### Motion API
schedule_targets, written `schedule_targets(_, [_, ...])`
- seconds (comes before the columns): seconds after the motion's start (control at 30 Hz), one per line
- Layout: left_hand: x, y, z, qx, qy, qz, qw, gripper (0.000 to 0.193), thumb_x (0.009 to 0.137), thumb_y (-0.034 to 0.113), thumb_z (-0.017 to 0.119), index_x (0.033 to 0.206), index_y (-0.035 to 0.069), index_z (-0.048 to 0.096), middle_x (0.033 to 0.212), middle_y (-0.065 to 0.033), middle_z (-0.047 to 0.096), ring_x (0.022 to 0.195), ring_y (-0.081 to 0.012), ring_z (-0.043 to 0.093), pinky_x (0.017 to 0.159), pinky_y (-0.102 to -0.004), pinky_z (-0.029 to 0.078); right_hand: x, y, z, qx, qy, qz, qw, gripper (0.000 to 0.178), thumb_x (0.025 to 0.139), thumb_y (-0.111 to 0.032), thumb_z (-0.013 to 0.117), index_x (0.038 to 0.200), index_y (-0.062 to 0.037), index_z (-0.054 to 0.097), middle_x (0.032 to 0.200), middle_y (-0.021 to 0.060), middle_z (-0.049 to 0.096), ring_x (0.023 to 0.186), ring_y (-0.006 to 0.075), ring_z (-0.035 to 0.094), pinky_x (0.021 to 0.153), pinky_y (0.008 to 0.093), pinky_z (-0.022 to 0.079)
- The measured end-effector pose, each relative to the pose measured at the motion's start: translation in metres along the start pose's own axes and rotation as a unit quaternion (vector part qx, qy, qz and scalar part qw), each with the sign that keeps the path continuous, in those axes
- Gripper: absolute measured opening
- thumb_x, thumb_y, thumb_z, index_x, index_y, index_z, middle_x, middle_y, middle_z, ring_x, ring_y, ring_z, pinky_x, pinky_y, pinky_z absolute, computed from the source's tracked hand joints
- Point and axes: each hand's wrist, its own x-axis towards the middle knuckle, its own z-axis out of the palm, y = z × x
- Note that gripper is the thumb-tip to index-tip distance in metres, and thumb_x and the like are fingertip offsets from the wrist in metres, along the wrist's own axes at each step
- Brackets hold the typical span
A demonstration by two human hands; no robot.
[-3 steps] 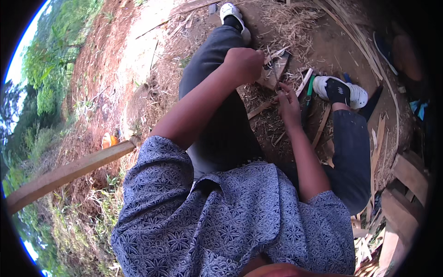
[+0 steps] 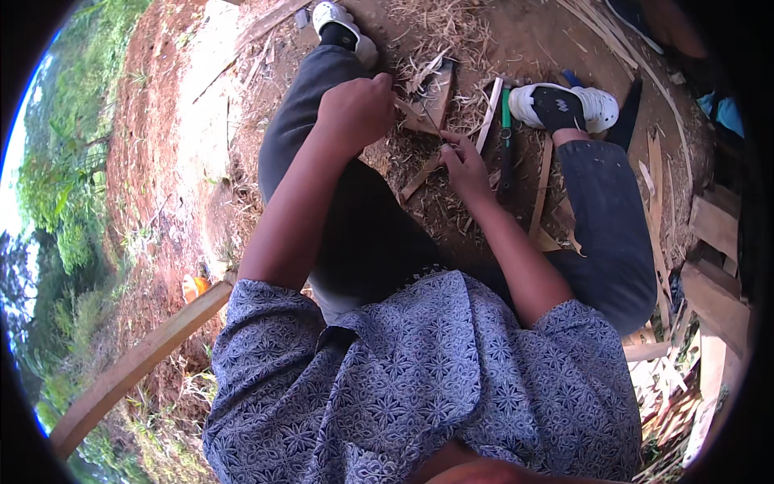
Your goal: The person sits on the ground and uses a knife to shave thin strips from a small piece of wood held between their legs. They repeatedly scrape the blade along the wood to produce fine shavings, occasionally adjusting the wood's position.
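Note:
My left hand [image 2: 355, 114] is closed in a fist above my left shin. From its finger side a thin strip [image 2: 416, 111] slants down toward my right hand; its kind is hard to tell. My right hand [image 2: 465, 167] has its fingers pinched together around something small and dark, mostly hidden by the fingers. Just beyond the hands, a wooden block [image 2: 436, 95] rests on the ground among shavings. To the right of my right hand lies a hammer-like tool [image 2: 505, 129] with a green and black handle, beside a pale wood strip [image 2: 489, 113].
My legs are spread around the work spot, the right shoe [image 2: 598, 109] beside the tool. Wood shavings [image 2: 459, 28] litter the ground. Long strips [image 2: 597, 32] lie at the far right, and stacked boards [image 2: 713, 302] stand nearer. A wooden beam [image 2: 145, 363] crosses at the left.
My hands are farther apart, the left one having moved leftward from the right. The whole view has also shifted, so the ground and shoes appear farther left.

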Motion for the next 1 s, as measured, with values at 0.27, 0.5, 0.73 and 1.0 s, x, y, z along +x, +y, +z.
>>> schedule_targets(0.27, [-0.02,0.048,0.009,0.017,-0.044,0.014,0.999,0.018,0.099,0.028,0.061,0.093,0.011,0.059,0.075,-0.0141,0.069,0.071,-0.0375,0.07,0.061,-0.0516,0.052,-0.035,-0.009,-0.022,0.006,-0.018,-0.023,1.0,0.035,0.106,-0.026,0.056,0.136,-0.0092,0.061,0.093,-0.0011,0.061,0.086,0.0063,0.056,0.079,0.027,0.047])
schedule_targets(0.5, [-0.041,0.06,0.012,0.052,-0.047,-0.004,0.998,0.023,0.101,0.03,0.06,0.087,0.011,0.061,0.075,-0.0122,0.07,0.071,-0.0349,0.071,0.06,-0.0486,0.053,-0.045,-0.017,-0.015,0.018,-0.036,0.006,0.999,0.035,0.104,-0.028,0.058,0.134,-0.0101,0.062,0.087,0.0004,0.06,0.078,0.0079,0.054,0.075,0.0281,0.047])
schedule_targets(0.73, [-0.041,0.055,0.004,0.067,-0.042,-0.023,0.997,0.027,0.101,0.03,0.06,0.082,0.011,0.062,0.075,-0.0112,0.07,0.07,-0.0343,0.07,0.058,-0.0464,0.052,-0.034,-0.007,-0.023,-0.01,-0.047,0.003,0.999,0.038,0.105,-0.033,0.058,0.135,-0.01,0.061,0.079,-0.0037,0.053,0.073,0.0059,0.049,0.069,0.0271,0.044])
schedule_targets(1.0, [-0.046,0.053,0.013,0.049,-0.058,-0.003,0.997,0.024,0.102,0.026,0.059,0.085,0.011,0.063,0.074,-0.0119,0.069,0.07,-0.0348,0.07,0.059,-0.0458,0.053,-0.035,-0.015,-0.022,-0.051,-0.048,0.008,0.997,0.039,0.104,-0.037,0.061,0.131,-0.0103,0.06,0.085,-0.001,0.061,0.078,0.0081,0.053,0.073,0.0297,0.044])
